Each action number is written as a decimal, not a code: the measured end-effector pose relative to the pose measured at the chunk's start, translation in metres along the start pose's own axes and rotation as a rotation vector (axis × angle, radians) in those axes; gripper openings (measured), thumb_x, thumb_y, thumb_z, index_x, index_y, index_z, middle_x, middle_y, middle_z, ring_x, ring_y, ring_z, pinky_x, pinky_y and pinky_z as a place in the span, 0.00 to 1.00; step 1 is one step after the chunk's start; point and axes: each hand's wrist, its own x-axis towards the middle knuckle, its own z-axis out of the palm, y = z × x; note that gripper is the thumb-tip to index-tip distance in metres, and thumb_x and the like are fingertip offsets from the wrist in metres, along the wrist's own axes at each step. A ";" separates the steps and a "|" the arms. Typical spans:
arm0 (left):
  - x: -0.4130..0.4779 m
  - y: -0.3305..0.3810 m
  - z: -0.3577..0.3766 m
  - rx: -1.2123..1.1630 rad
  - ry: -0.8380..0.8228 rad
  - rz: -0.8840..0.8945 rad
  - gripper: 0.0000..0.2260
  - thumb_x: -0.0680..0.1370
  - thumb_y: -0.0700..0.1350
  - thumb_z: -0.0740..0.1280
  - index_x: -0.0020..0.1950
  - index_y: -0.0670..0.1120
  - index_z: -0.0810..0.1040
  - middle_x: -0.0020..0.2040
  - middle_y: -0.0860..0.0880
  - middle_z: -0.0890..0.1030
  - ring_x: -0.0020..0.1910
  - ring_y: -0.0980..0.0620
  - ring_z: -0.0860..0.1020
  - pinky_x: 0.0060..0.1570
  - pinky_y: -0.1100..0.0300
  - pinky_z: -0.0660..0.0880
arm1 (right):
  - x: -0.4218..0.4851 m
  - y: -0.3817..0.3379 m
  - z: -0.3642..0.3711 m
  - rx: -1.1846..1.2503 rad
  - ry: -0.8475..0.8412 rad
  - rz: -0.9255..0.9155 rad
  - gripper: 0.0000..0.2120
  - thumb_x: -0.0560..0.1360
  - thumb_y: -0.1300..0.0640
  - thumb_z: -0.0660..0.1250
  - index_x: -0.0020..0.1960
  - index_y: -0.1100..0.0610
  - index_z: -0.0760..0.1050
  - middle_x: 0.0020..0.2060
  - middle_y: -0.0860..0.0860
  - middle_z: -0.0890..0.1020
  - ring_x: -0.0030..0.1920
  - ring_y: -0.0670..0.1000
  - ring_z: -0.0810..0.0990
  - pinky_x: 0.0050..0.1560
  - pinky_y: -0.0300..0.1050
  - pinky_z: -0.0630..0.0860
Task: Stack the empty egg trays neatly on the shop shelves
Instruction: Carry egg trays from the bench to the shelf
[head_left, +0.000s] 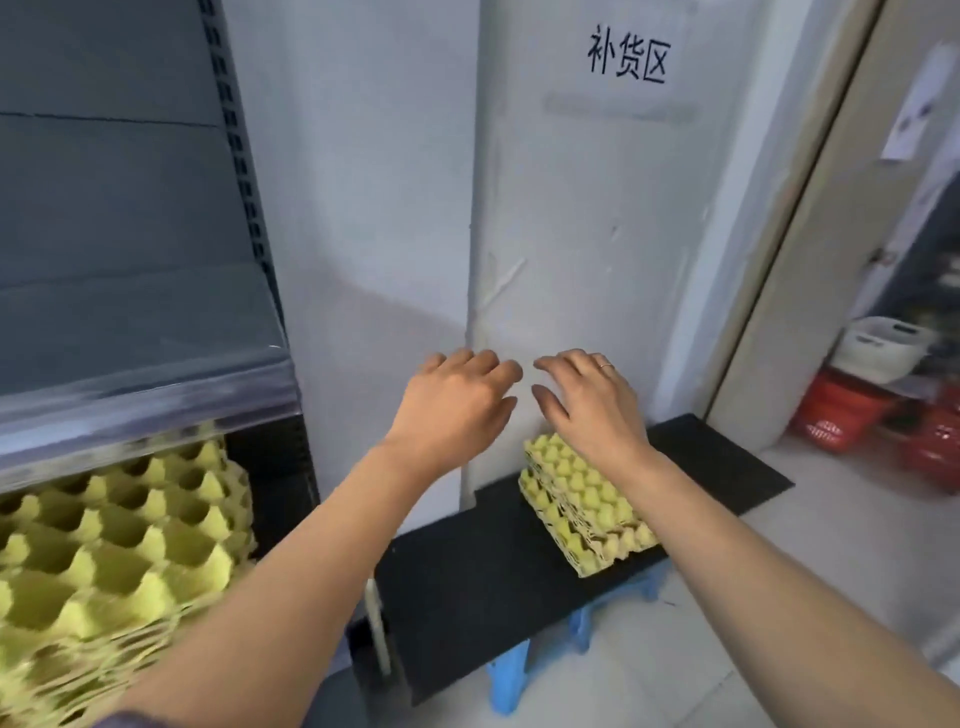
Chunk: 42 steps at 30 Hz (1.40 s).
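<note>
A tall stack of yellow egg trays (104, 551) fills the lower grey shelf at the bottom left. A smaller stack of yellow egg trays (582, 509) lies on a black board (467, 577) by the white wall. My left hand (452, 410) hangs in the air left of that small stack, fingers loosely spread, holding nothing. My right hand (587, 400) hovers just above the small stack's far end, fingers relaxed and empty, a ring on one finger. My right forearm hides the stack's right side.
The grey shelf unit (145, 374) has a bare upper shelf with a clear front lip. Blue stools (509, 680) hold up the black board. A doorway at right shows red baskets (841, 415) and a white basket (883, 348). A sign (626, 60) is on the wall.
</note>
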 end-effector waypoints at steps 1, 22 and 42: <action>0.013 0.006 0.016 -0.025 -0.003 0.012 0.14 0.71 0.49 0.57 0.47 0.47 0.80 0.36 0.50 0.79 0.35 0.45 0.78 0.34 0.55 0.73 | 0.001 0.016 0.007 -0.011 -0.023 0.018 0.15 0.76 0.52 0.64 0.60 0.56 0.78 0.52 0.53 0.81 0.52 0.58 0.78 0.46 0.49 0.76; 0.153 0.085 0.337 -0.222 -0.770 -0.194 0.18 0.80 0.54 0.57 0.69 0.53 0.67 0.65 0.50 0.73 0.64 0.48 0.71 0.59 0.52 0.67 | -0.039 0.350 0.180 0.090 -0.958 0.520 0.26 0.79 0.47 0.60 0.75 0.49 0.59 0.67 0.55 0.68 0.65 0.59 0.69 0.61 0.55 0.73; 0.093 0.164 0.547 -0.809 -0.677 -1.620 0.44 0.70 0.45 0.74 0.76 0.50 0.47 0.69 0.40 0.62 0.65 0.39 0.68 0.62 0.44 0.70 | -0.106 0.487 0.388 0.367 -1.010 0.888 0.30 0.76 0.43 0.63 0.73 0.54 0.59 0.63 0.59 0.67 0.59 0.63 0.73 0.59 0.55 0.71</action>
